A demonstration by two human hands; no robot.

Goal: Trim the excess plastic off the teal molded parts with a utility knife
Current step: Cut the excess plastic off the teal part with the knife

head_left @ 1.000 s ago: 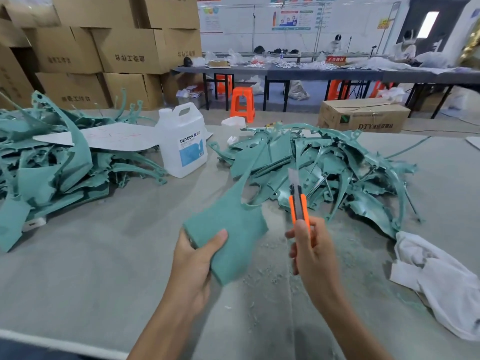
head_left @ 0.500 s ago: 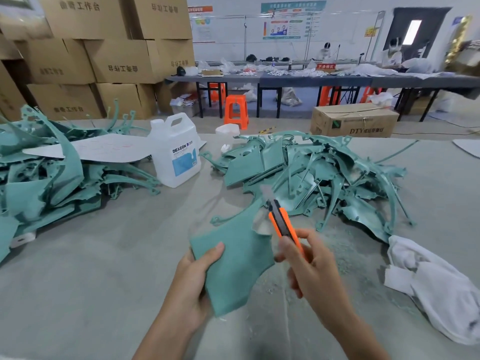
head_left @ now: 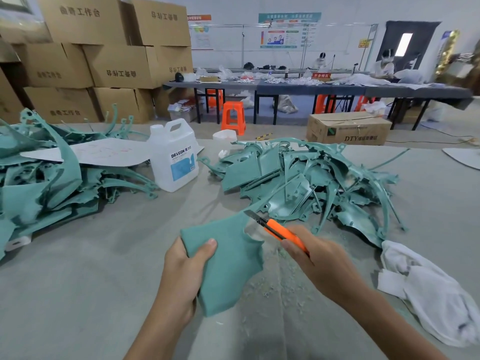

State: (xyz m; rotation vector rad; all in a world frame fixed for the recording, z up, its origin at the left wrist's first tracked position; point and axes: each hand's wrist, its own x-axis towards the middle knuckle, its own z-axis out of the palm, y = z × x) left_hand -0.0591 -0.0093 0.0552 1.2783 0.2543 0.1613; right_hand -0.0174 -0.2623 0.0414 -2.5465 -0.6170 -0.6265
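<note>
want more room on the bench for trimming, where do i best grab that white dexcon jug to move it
By the moulded handle on top of the white jug, coming from above. It stands upright, the handle loop is open beside the cap, and the body is broad and smooth. Set down the utility knife in the right hand first.

Flat teal part (head_left: 228,266) held above table; orange utility knife (head_left: 279,232) blade at its upper edge.
</note>
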